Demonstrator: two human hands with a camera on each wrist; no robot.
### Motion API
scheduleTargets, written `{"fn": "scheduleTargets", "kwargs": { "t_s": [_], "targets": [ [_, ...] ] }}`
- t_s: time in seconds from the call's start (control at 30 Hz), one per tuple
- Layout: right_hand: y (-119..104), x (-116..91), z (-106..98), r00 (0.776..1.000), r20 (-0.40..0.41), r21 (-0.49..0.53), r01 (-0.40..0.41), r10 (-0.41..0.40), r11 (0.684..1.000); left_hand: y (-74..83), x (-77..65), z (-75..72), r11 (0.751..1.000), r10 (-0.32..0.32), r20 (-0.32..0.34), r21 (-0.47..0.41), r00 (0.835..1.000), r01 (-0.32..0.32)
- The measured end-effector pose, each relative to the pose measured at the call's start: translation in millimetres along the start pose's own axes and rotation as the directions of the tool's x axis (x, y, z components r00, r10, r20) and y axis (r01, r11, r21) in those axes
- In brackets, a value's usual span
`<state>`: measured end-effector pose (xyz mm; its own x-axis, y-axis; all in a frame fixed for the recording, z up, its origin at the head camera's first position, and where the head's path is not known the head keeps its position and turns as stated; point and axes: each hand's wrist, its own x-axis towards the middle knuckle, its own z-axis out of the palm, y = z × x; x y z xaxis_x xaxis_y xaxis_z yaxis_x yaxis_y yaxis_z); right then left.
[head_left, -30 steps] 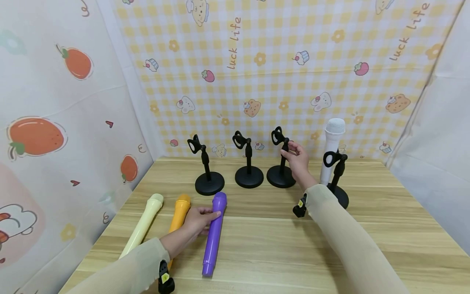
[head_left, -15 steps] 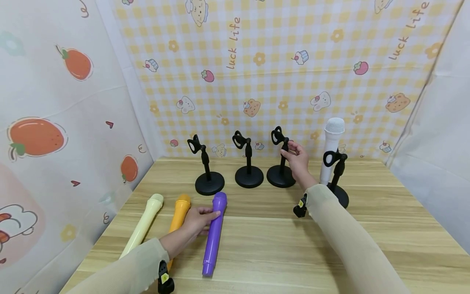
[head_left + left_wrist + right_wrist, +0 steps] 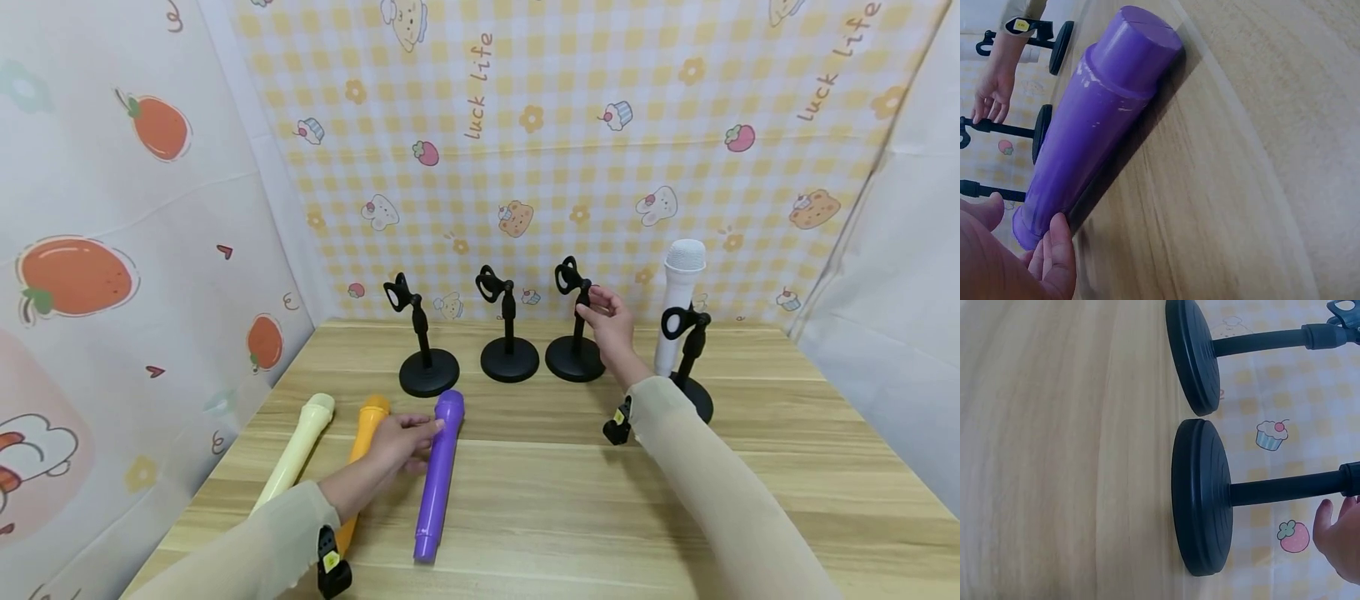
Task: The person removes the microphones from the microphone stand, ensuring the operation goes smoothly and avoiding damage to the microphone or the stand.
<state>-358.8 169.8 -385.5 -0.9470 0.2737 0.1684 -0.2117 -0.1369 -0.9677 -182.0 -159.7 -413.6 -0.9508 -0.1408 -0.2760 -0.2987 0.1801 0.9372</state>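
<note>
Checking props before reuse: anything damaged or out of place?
Yes: the purple mic has pale flecks near its tail end, like chipped or worn paint. The white mic also differs: upright, while the yellow mic and orange mic lie on the table. Nothing looks spilled.

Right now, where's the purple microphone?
In the head view, the purple microphone is left of centre, beside the left hand, right of the orange microphone.
</note>
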Motion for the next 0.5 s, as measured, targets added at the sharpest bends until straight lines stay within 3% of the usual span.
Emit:
{"fn": "scheduleTargets", "kwargs": {
  "t_s": [0.5],
  "targets": [
    [2,-15,-11,1.0,-0.005,-0.053,0.005,-0.005,0.999,25.3,3.5,-4.9,0.998,0.055,-0.011,-0.027,0.998,-0.056]
  ]
}}
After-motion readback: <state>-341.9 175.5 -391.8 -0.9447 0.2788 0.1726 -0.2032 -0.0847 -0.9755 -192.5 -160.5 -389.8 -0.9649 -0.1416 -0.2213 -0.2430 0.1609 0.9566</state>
